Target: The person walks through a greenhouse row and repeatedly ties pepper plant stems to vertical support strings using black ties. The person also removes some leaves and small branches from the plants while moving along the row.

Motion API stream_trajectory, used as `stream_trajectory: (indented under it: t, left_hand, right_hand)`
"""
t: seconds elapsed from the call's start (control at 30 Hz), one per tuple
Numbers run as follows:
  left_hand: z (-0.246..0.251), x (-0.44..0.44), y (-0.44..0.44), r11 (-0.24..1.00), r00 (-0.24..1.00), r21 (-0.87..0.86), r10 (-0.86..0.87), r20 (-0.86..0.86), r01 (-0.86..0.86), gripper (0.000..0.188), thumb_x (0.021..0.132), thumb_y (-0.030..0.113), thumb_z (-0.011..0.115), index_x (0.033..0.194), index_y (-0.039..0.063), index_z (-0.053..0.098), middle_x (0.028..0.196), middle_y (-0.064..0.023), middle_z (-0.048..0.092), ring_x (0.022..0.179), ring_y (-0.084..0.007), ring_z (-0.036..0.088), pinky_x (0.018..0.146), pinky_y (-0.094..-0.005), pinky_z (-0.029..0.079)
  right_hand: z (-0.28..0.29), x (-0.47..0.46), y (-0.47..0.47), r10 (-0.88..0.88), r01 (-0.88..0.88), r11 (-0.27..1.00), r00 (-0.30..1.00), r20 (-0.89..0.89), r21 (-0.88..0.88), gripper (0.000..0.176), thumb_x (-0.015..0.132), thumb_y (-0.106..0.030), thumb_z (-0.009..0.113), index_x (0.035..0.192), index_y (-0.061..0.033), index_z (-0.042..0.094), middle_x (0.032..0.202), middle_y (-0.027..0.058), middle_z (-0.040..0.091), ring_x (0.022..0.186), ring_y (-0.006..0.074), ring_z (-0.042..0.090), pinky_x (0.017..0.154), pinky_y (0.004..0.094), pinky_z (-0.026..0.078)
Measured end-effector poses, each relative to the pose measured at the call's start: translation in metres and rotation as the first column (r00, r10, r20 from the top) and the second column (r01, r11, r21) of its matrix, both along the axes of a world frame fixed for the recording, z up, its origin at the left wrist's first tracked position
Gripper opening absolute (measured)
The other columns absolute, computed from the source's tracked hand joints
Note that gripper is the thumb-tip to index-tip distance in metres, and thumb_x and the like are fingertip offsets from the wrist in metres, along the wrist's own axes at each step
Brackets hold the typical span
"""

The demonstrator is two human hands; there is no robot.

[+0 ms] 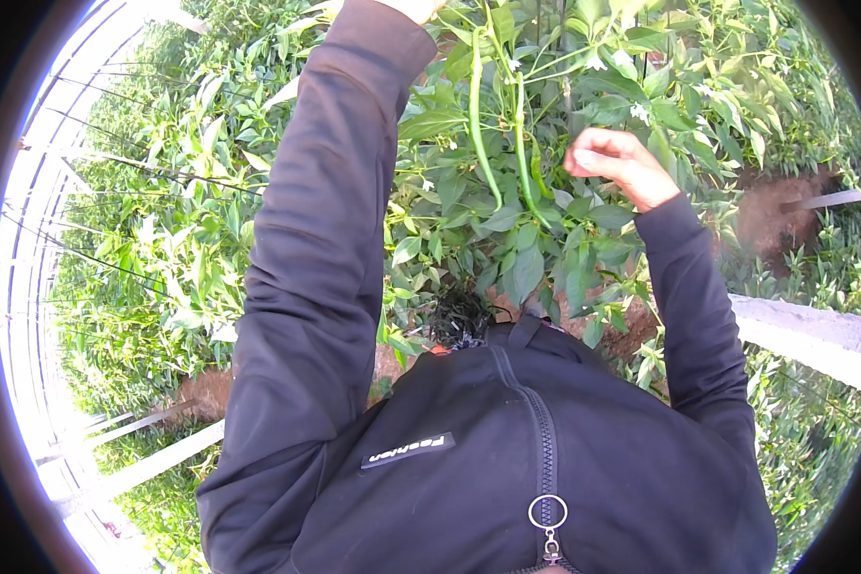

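My left arm reaches up and forward. Only a sliver of my left hand (417, 7) shows at the top edge, so its fingers are hidden. My right hand (623, 166) is raised beside a pepper plant, its thumb and fingers curled together, with nothing visible in them. To its left hang long thin green chili peppers: one pepper (476, 115) is curved, and another pepper (522, 154) hangs nearer the hand. A smaller crinkled pepper (538, 171) is closest to my fingers. Small white flowers (595, 61) dot the stems above.
Dense pepper foliage (179, 265) spreads on both sides. Dark support strings (151, 168) cross it at left. Pale beams (807, 330) run at right and lower left. Brown soil (782, 215) shows between plants. A tangle of dark stringy material (460, 319) is at my waist, before my black zipped jacket (466, 502).
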State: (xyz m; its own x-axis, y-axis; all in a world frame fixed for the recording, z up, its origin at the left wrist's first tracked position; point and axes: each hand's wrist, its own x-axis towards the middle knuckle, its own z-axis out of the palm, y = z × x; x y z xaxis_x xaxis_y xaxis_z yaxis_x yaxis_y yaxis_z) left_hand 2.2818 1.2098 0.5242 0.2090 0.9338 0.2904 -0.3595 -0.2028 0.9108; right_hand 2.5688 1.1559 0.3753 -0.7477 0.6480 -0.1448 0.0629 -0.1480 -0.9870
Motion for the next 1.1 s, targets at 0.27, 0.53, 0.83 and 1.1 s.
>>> stream_trajectory:
  t: [0.27, 0.53, 0.83, 1.1]
  left_hand:
    - [0.004, 0.011, -0.012, 0.993, 0.994, 0.032, -0.112, -0.006, 0.112, 0.015, 0.092, 0.017, 0.06, 0.105, 0.009, 0.06, 0.085, 0.0015, 0.064, 0.076, -0.0089, 0.063, 0.06, -0.0205, 0.047]
    - [0.011, -0.004, -0.099, 0.999, 0.992, 0.036, 0.017, -0.124, -0.013, 0.048, 0.092, 0.015, 0.062, 0.134, 0.0, 0.045, 0.118, -0.0142, 0.062, 0.102, -0.0201, 0.063, 0.082, -0.0296, 0.054]
    - [-0.06, -0.132, -0.234, 0.884, 0.76, 0.164, 0.266, 0.593, -0.437, 0.019, 0.094, 0.022, 0.054, 0.096, 0.004, 0.057, 0.082, -0.0053, 0.054, 0.07, -0.0179, 0.049, 0.063, -0.0292, 0.044]
    - [-0.166, -0.104, -0.239, 0.705, 0.587, -0.278, 0.702, 0.404, -0.653, 0.016, 0.091, 0.014, 0.054, 0.098, 0.0, 0.058, 0.076, -0.008, 0.062, 0.064, -0.0147, 0.056, 0.058, -0.0282, 0.047]
  right_hand:
    - [-0.007, 0.044, -0.012, -0.244, 0.243, 0.97, 0.966, -0.084, -0.023, 0.02, 0.087, -0.026, 0.066, 0.092, -0.0089, 0.057, 0.089, -0.0009, 0.055, 0.084, 0.0097, 0.053, 0.085, 0.0281, 0.043]
    - [-0.019, 0.039, -0.023, -0.272, 0.274, 0.961, 0.961, -0.047, 0.037, 0.013, 0.09, -0.021, 0.063, 0.095, -0.0087, 0.061, 0.092, 0.0015, 0.063, 0.087, 0.0101, 0.056, 0.082, 0.0251, 0.042]
    - [0.0, 0.042, -0.045, -0.368, 0.362, 0.921, 0.93, 0.017, 0.146, 0.034, 0.091, -0.015, 0.059, 0.123, -0.0019, 0.057, 0.111, 0.0092, 0.064, 0.101, 0.0156, 0.06, 0.091, 0.0284, 0.045]
    - [0.074, 0.045, -0.067, -0.463, 0.477, 0.848, 0.879, -0.115, 0.231, 0.025, 0.094, -0.014, 0.055, 0.114, 0.0011, 0.06, 0.104, 0.0143, 0.066, 0.086, 0.0175, 0.063, 0.079, 0.0297, 0.05]
